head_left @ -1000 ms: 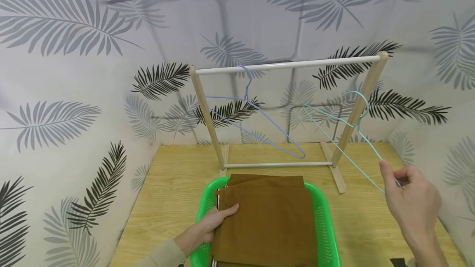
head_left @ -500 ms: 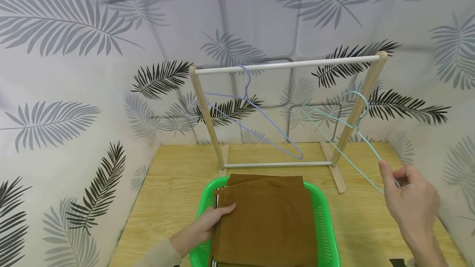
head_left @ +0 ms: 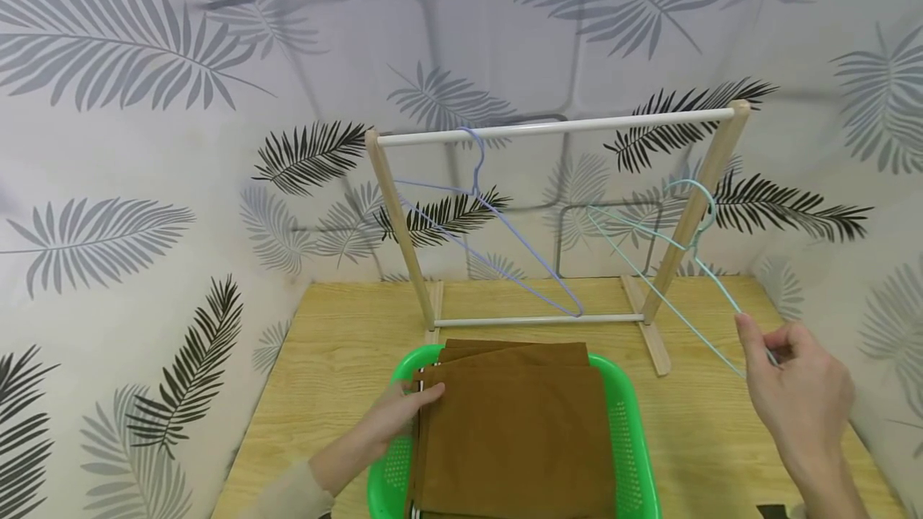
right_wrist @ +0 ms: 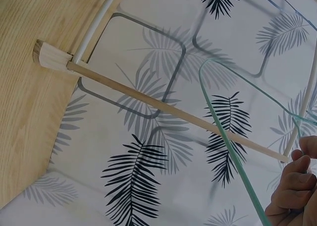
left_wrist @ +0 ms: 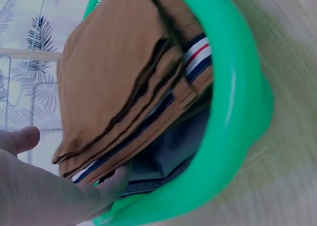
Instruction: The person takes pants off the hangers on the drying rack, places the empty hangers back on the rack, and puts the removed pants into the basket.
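Note:
A folded brown garment with navy, white and red striped trim (head_left: 515, 439) lies on top in a green plastic basket (head_left: 634, 455). My left hand (head_left: 397, 411) is at the garment's left edge. Seen from the left wrist, its thumb (left_wrist: 25, 139) is raised off the cloth while a finger (left_wrist: 116, 184) touches the edge of the folds. My right hand (head_left: 800, 383) pinches the lower corner of a mint-green hanger (head_left: 721, 283), its hook up in front of the rack's right post. On the rack's bar hangs a bare purple hanger (head_left: 534, 251).
The rack (head_left: 562, 128) has a white top bar and wooden posts, standing at the back of the wooden table (head_left: 324, 359). Dark grey cloth (left_wrist: 171, 146) lies beneath the brown garment. Leaf-patterned walls (head_left: 144, 183) enclose the back and sides.
My left hand has shifted a little left and up along the garment's edge, its thumb drawing back towards that edge. The purple hanger has swung slightly. My right hand stays almost still.

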Demonstrator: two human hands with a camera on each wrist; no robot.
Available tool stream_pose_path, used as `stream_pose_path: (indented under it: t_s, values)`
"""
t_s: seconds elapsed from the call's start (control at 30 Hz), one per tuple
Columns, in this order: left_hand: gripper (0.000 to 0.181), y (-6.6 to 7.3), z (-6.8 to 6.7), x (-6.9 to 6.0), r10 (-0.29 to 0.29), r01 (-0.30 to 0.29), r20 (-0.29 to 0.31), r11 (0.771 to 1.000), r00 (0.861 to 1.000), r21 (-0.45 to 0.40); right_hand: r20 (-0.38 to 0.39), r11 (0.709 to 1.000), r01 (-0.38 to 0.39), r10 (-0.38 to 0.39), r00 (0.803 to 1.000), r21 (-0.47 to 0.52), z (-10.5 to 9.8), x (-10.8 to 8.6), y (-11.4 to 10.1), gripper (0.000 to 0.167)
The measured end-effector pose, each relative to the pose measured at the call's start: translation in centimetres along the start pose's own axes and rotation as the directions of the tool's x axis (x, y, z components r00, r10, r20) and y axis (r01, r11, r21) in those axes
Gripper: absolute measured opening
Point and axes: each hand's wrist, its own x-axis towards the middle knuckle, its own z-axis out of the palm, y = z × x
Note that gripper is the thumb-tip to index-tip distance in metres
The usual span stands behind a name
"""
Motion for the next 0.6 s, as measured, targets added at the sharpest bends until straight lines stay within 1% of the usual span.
stream_pose_path:
  t_s: [0.03,0.1,0.2,0.27,0.33,0.43,0.47,0.5,0.53,0.6]
  values:
    - [0.085,0.3,-0.1,-0.2,0.004,-0.003,-0.038,1.0,0.999,0.027,0.0,1.0,0.002,-0.002,1.0,0.001,0.0,0.0,0.0,0.042]
    - [0.085,0.6,-0.1,-0.1,0.037,-0.032,-0.084,0.997,0.996,0.069,-0.003,1.0,0.009,-0.009,1.0,-0.002,0.0,0.0,0.0,0.041]
    - [0.083,1.1,-0.2,-0.3,0.099,-0.086,-0.116,0.99,0.988,0.114,-0.003,1.0,0.02,-0.02,1.0,-0.004,0.1,0.0,0.0,0.041]
    - [0.082,1.5,-0.1,-0.4,0.158,-0.133,-0.136,0.975,0.978,0.176,-0.004,1.0,0.027,-0.027,1.0,-0.003,0.1,0.1,-0.1,0.04]
    - [0.081,2.0,0.1,-0.7,0.226,-0.184,-0.144,0.949,0.963,0.256,-0.004,1.0,0.025,-0.025,1.0,0.002,0.1,0.1,-0.1,0.04]
    - [0.077,2.9,0.6,-1.1,0.334,-0.256,-0.142,0.883,0.932,0.393,-0.007,1.0,0.02,-0.019,1.0,0.013,0.1,0.1,-0.1,0.039]
    - [0.076,3.1,0.8,-1.2,0.357,-0.274,-0.131,0.864,0.925,0.423,-0.006,1.0,0.019,-0.018,1.0,0.015,0.1,0.1,-0.1,0.039]
    - [0.076,3.4,0.9,-1.4,0.377,-0.291,-0.115,0.846,0.919,0.447,-0.005,1.0,0.021,-0.021,1.0,0.016,0.1,0.1,-0.1,0.039]
    - [0.076,3.6,1.1,-1.5,0.388,-0.301,-0.1,0.832,0.916,0.466,-0.004,1.0,0.023,-0.023,1.0,0.016,0.1,0.1,-0.1,0.039]
    - [0.077,3.9,1.4,-1.7,0.406,-0.324,-0.07,0.811,0.911,0.488,0.001,1.0,0.024,-0.024,1.0,0.015,0.0,0.1,-0.2,0.04]
